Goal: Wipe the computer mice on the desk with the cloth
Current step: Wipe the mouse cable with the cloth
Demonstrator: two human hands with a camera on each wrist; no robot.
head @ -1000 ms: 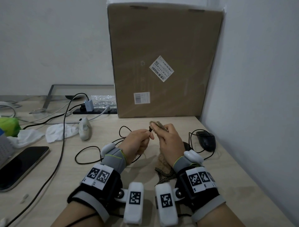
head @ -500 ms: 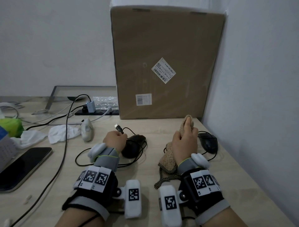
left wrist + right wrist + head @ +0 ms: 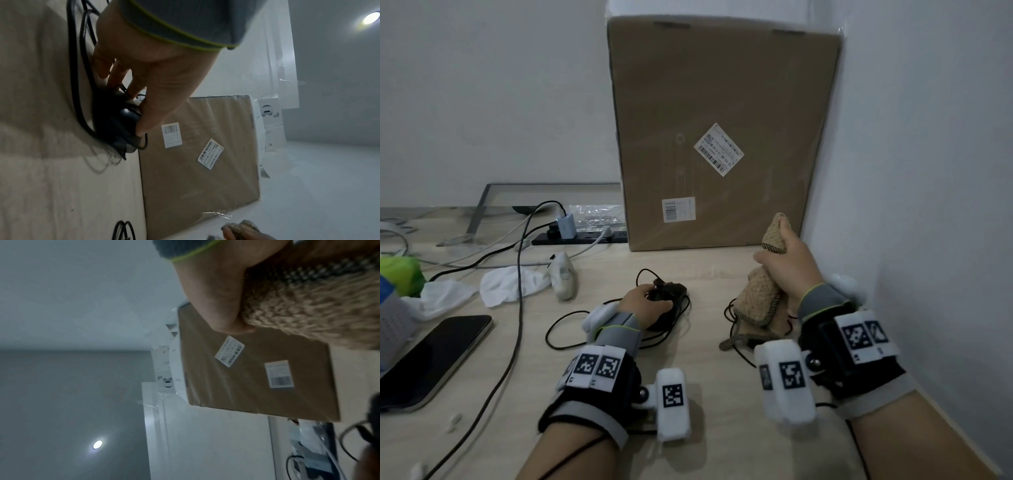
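A black wired mouse lies mid-desk with its cable looped around it. My left hand grips it, thumb on one side and fingers on the other, as the left wrist view shows on the mouse. My right hand holds a bunched beige knitted cloth raised upright to the right; the cloth fills the right wrist view. A white mouse lies further left. Another black cable shows under the cloth; whatever it belongs to is hidden.
A tall cardboard box stands at the back against the wall, and the right wall runs close beside my right hand. A phone, crumpled white tissue, a power strip and cables occupy the left of the desk.
My hands have parted. The left hand left the cloth, carried the USB plug down and now grips the black mouse. The right hand moved right and up with the cloth.
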